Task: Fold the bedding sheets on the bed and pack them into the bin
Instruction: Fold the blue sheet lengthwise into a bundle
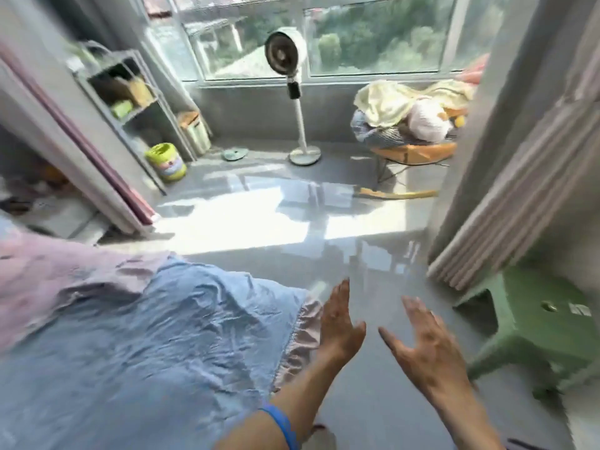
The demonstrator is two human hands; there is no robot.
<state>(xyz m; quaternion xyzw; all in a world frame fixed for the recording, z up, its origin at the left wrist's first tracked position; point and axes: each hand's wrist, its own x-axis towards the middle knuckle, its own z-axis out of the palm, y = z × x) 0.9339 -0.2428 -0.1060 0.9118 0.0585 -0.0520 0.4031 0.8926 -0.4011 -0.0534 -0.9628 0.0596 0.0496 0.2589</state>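
**Sheets lie on the bed, both hands free**

Bedding sheets, one crumpled blue cotton sheet (156, 326) and one pink sheet (48, 271), cover the bed at lower left. The blue sheet's ruffled edge hangs beside the left hand (339, 323). Both hands are spread flat and hold nothing; the right hand (425, 342) is near the left one, over the glossy grey floor (373, 401), which lies open toward the window. One green plastic stool (532, 326) stands at right. One round orange chair (415, 151) holds piled cloths.

Both hands, left (337, 323) and right (425, 339), held flat with straight fingers over grey floor (357, 254), just beside rumpled blue sheet (162, 336) on the bed; green stool (535, 323) at right.
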